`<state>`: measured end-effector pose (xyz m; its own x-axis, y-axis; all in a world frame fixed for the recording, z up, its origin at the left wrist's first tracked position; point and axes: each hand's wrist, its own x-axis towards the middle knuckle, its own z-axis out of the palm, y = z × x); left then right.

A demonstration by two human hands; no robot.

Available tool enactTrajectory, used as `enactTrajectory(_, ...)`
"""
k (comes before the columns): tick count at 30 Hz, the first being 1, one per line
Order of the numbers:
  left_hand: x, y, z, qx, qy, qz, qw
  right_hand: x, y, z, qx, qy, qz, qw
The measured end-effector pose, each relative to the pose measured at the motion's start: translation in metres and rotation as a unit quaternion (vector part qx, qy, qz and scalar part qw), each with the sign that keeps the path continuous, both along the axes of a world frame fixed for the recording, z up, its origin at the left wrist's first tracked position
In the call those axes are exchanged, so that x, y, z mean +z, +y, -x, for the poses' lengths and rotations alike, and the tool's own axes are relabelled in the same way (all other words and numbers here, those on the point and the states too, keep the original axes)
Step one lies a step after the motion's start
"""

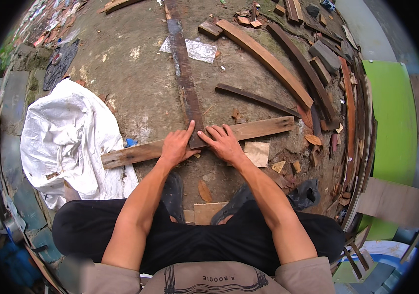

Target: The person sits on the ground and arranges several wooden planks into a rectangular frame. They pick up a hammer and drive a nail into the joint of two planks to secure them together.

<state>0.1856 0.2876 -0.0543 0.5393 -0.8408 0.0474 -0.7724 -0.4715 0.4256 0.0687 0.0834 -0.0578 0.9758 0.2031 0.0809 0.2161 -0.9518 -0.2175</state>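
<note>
Wooden planks [258,128] cross; left hand [176,146] and right hand [225,143] press flat, fingers spread.

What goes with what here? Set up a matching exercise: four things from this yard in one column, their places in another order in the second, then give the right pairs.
Things:
1. long dark plank
2. white sheet
3. green panel
4. left hand

Places:
A. spread on the ground at the person's left
B. standing at the right edge of the yard
C. lying across the pale board, running away from the person
D. pressed on the pale board beside the dark plank's near end

Pairs: 1-C, 2-A, 3-B, 4-D
</note>
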Motion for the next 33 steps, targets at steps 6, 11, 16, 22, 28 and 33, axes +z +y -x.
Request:
enactTrajectory(6,0.001,0.003,-0.004,-0.012,-0.001,0.03,0.999,0.011,-0.008,-0.007,-0.026,0.074,-0.101,0.992)
enactTrajectory(11,0.004,0.001,-0.004,-0.007,0.02,-0.004,1.0,0.012,-0.007,-0.006,-0.065,0.078,-0.106,0.989)
enactTrajectory(16,0.006,0.001,-0.004,-0.004,0.007,0.006,1.0,0.011,-0.006,-0.006,-0.06,0.072,-0.09,0.992)
enactTrajectory(22,0.003,0.0,-0.003,-0.006,-0.003,0.038,0.999,0.009,-0.004,-0.005,-0.06,0.058,-0.057,0.995)
enactTrajectory(28,0.002,0.002,-0.007,-0.01,0.03,0.009,0.999,0.012,-0.009,-0.008,-0.034,0.083,-0.035,0.995)
enactTrajectory(33,-0.003,0.001,-0.007,-0.017,0.026,0.007,0.999,0.011,-0.01,-0.008,-0.029,0.069,-0.032,0.997)
